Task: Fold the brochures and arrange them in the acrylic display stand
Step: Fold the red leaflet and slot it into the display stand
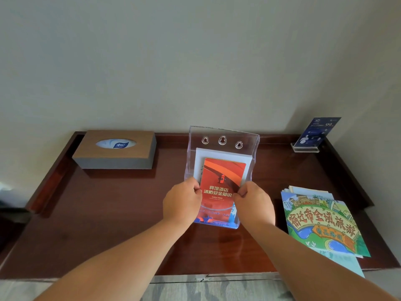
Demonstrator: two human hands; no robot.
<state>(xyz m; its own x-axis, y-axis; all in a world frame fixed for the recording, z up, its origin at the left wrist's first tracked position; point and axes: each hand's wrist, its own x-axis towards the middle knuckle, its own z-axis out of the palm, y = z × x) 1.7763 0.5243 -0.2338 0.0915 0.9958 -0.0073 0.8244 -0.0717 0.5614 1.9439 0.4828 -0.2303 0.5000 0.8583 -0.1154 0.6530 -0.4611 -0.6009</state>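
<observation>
As the left hand (183,197) and right hand (252,203) pinch opposite side edges of the red fire-safety brochure (221,181) standing in the acrylic display stand (223,140), its thin paper looks light and bendable, best held there.

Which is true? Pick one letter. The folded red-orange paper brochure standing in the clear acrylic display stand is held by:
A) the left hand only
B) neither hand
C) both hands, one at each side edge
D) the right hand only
C: the left hand pinches the left edge of the red-orange brochure and the right hand pinches its right edge, inside the clear acrylic display stand.
</observation>
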